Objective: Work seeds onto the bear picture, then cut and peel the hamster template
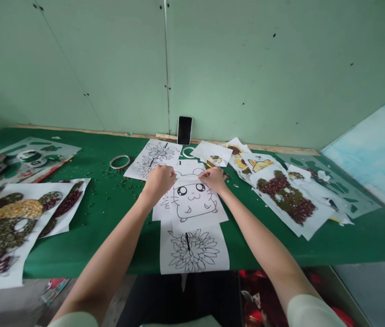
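A white sheet with a line drawing of a hamster [195, 202] lies in front of me, over other printed sheets. At the drawing's upper left, my left hand [161, 178] is closed, thumb and fingers pressed together. My right hand [214, 178] pinches at its upper right, near one ear. A faint pale band crosses the hamster's forehead between my hands; I cannot tell whether it is a strip or a crease. What the fingertips hold is too small to make out. Below lies a flower drawing [194, 250], and another flower sheet [154, 156] is behind my left hand.
Rolls of tape [120, 162] and a phone [184, 131] leaning on the wall stand at the back. Bean-covered pictures lie left [11, 227] and right [286, 197]. Small beans are scattered on the green tabletop [107, 204]. A stencil sheet [352, 195] lies far right.
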`<state>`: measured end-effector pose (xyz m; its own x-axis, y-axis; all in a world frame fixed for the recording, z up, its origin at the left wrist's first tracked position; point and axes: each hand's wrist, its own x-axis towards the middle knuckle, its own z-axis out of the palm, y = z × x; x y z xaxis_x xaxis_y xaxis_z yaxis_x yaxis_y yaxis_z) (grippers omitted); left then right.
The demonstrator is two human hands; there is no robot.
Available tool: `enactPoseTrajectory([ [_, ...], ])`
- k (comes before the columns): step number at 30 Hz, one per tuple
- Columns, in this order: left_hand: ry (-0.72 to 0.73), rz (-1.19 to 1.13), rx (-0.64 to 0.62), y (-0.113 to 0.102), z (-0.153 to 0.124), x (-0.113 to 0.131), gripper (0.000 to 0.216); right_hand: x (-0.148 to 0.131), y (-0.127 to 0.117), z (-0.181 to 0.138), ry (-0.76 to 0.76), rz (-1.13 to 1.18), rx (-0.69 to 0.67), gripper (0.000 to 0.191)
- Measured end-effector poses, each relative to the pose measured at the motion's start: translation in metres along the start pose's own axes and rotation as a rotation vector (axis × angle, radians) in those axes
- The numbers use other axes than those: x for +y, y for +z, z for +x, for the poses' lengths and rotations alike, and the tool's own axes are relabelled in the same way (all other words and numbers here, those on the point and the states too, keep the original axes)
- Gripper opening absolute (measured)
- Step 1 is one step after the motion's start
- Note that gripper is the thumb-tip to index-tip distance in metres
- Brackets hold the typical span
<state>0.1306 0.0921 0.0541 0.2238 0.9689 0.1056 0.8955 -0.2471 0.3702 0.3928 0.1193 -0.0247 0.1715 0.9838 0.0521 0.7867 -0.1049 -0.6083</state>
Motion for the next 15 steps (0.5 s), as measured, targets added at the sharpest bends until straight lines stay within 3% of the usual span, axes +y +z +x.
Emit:
enactPoseTrajectory([
  [4, 0.004, -0.001, -0.006, -0.0015, -0.0011, 0.0014, 0.027, 0.0015, -0.0016, 0.0016, 0.029, 0.035, 0.045, 0.031],
  [9, -0.006, -0.023, -0.019, -0.002, -0.0014, 0.003, 0.025, 0.0065, -0.0024, 0.0021, 0.01, 0.065, 0.105, 0.029],
  [13, -0.001, -0.015, -0.025, -0.0001, 0.0005, 0.0004, 0.026, 0.0065, -0.0051, -0.0028, -0.088, 0.041, 0.113, 0.024],
  [15, 0.0, -0.015, -0.03, 0.0006, 0.0015, -0.0017, 0.027, 0.0051, -0.0091, -0.0072, -0.193, 0.018, 0.095, 0.032],
])
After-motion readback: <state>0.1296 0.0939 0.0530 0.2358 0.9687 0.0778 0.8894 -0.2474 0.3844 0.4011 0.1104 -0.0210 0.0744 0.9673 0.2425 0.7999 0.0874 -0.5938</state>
